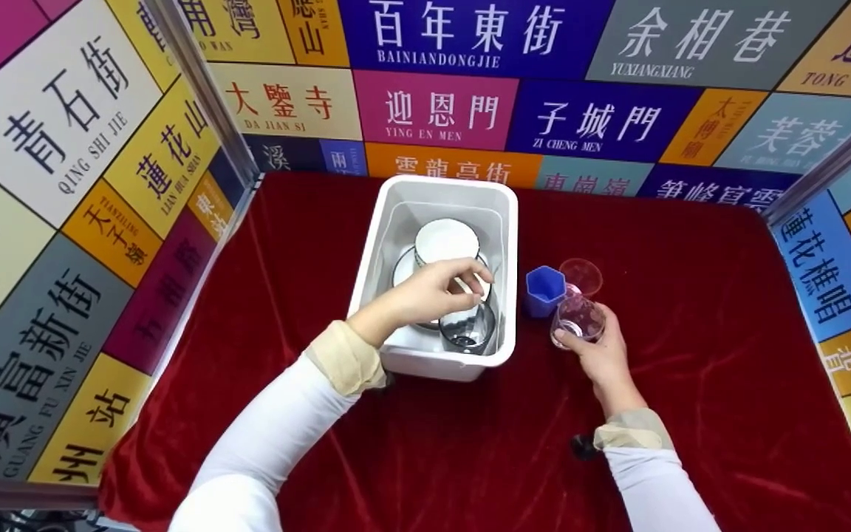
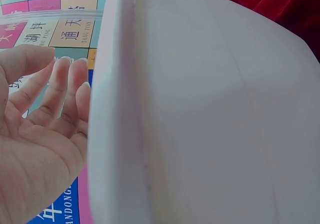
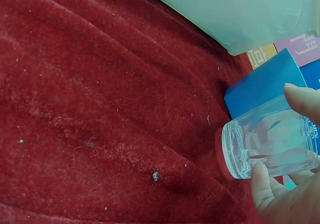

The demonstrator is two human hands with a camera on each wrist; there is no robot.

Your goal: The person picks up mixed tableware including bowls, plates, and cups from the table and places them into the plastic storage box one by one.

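Observation:
Above the white plastic tub (image 1: 510, 295), my left hand (image 1: 429, 292) hangs with loosely bent fingers and holds nothing. The left wrist view shows its relaxed fingers (image 2: 57, 92) beside the tub wall (image 2: 210, 109). Inside the tub are a white bowl (image 1: 446, 240), a plate (image 1: 402, 275) partly under it, and a dark-tinted glass (image 1: 466, 332). To the tub's right, my right hand (image 1: 606, 358) grips a clear drinking glass (image 3: 270, 141) between thumb and fingers. A blue hexagonal cup (image 1: 545, 292) stands close by the glass. Behind them is a pinkish transparent cup or glass (image 1: 582, 275).
Dark red velvet cloth (image 1: 691, 295) covers the table, with folds near its front. Panels with Chinese lettering (image 1: 440, 111) stand along the back and both sides. A small black object (image 1: 583, 446) shows beside my right wrist.

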